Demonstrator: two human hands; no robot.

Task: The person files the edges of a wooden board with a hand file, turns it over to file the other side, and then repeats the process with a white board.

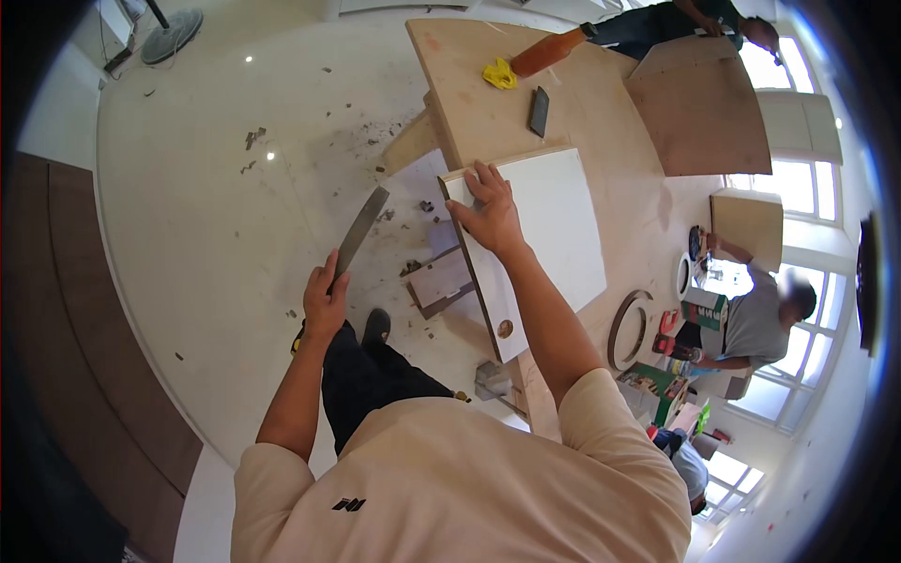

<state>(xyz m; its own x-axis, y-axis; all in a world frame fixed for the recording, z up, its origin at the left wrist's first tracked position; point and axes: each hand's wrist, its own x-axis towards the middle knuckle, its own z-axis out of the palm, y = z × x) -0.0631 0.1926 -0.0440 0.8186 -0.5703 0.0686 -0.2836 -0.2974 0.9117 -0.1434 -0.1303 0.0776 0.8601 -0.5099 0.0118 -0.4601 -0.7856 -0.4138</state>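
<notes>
1. Currently your left hand is closed around the lower end of a flat metal file, at 9 o'clock from the white board.
2. Your right hand rests open, fingers spread, on that board's 11 o'clock corner, gripping nothing.
3. The board lies on the plywood workbench.

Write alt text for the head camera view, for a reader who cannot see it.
A person's right hand presses flat on a white panel lying at the edge of a plywood workbench, while the left hand grips a long flat grey tool beside it. Offcuts litter the pale floor; another person works nearby.
</notes>
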